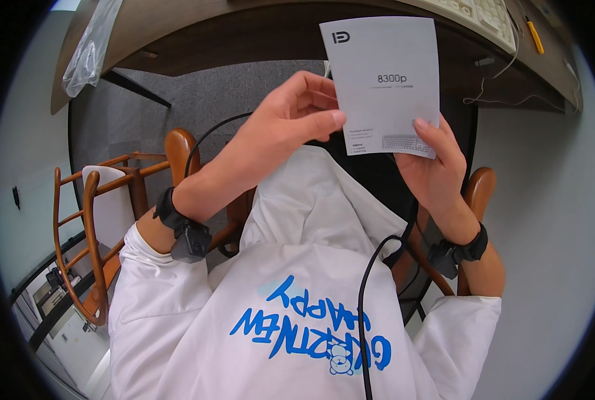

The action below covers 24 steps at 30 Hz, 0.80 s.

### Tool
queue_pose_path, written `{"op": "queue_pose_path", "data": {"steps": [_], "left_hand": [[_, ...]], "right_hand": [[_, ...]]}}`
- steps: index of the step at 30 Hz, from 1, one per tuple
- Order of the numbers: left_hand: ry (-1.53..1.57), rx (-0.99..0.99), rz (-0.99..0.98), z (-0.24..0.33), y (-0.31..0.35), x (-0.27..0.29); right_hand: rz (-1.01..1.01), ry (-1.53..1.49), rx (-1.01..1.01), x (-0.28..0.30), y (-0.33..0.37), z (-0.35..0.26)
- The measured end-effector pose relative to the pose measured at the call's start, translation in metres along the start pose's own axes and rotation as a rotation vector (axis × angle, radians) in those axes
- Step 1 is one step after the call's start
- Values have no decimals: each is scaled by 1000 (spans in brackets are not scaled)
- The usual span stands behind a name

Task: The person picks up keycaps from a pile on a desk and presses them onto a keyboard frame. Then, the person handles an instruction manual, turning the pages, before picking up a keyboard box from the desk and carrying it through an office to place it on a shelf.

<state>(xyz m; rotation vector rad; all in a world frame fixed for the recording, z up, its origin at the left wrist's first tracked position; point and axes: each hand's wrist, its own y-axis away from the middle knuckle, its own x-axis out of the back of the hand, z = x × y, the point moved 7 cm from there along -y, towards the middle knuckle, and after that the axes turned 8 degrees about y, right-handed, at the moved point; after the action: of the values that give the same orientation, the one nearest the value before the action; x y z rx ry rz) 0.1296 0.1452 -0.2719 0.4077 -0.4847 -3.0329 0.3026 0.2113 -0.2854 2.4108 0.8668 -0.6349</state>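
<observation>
A white printed leaflet (384,100) with dark lettering and a small keyboard drawing is held up in front of me, over the table's near edge. My right hand (437,157) grips its lower right corner, thumb on the front and fingers behind. At the leaflet's left edge is my left hand (297,110), its fingers loosely curled and the thumb apart from them. The thumb tip meets or nearly meets the paper edge; whether it touches I cannot tell. Some left fingertips are hidden behind the leaflet.
A dark wooden table (197,33) curves across the top. On it lie a clear plastic bag (91,50), a pale keyboard (481,17) with a cable, and a yellow-handled tool (535,37). A wooden chair (94,227) stands at left; a black cable (363,300) crosses my shirt.
</observation>
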Motion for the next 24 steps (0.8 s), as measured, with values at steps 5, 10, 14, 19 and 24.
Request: {"op": "queue_pose_path", "data": {"steps": [5,10,14,19,24], "left_hand": [[86,56,-67,-1,1,-13],[39,36,-32,4,1,-10],[38,26,-27,6,2,-9],[7,29,-35,6,2,-7],[-21,25,-21,8,2,-5]], "right_hand": [[-77,43,-17,-5,0,0],[-11,215,5,-1,-2,-1],[-18,225,6,-1,-2,0],[-36,229,9,1,-2,2],[-31,130,50,-1,-2,-1]]}}
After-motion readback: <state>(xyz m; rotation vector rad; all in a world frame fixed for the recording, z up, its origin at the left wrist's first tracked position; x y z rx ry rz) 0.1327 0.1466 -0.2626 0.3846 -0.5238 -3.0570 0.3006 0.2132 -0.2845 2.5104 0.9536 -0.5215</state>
